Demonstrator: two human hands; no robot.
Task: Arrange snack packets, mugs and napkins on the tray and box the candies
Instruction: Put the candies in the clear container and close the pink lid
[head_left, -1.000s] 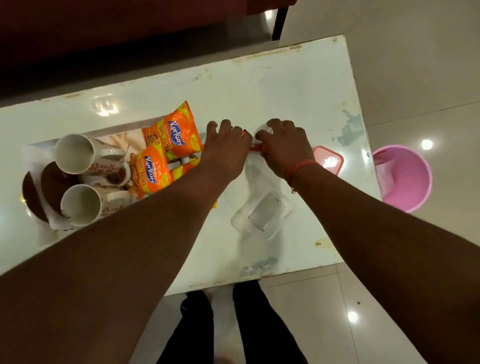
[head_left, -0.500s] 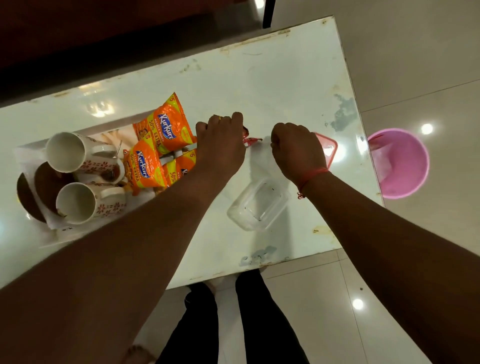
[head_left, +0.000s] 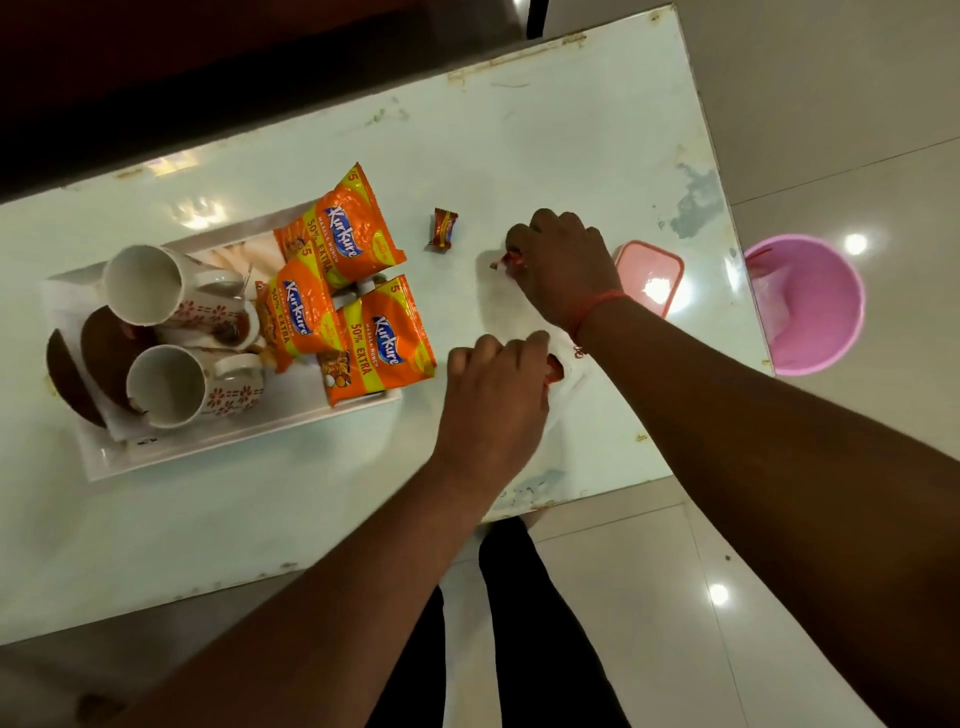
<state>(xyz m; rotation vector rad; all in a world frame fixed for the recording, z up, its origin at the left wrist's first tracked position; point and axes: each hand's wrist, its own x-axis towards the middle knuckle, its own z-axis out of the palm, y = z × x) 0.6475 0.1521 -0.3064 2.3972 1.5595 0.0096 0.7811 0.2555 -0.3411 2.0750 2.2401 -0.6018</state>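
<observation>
Nearest camera: left hand, fingers curled shut on a red-wrapped candy, only its tip showing at the thumb side; clear box presumably under/just beside that hand, outline too faint to confirm. Next out: right hand, knuckles up, fingers closed on another candy, wrapper end poking out to the left; red thread at the wrist. Beyond, to the left of the right hand and apart from both: loose candy flat on the table, long axis running approx. near-to-far, wrapper twists at each end; right hand nearer to it than left, so likely the next pick. Pink lid just right of the right hand. Tray at left w/ mugs, snack packets, napkins under the mugs. Surface: white glossy table, scuffed, glare spots. Room: pale tiled floor, pink bin off the table's right end.
</observation>
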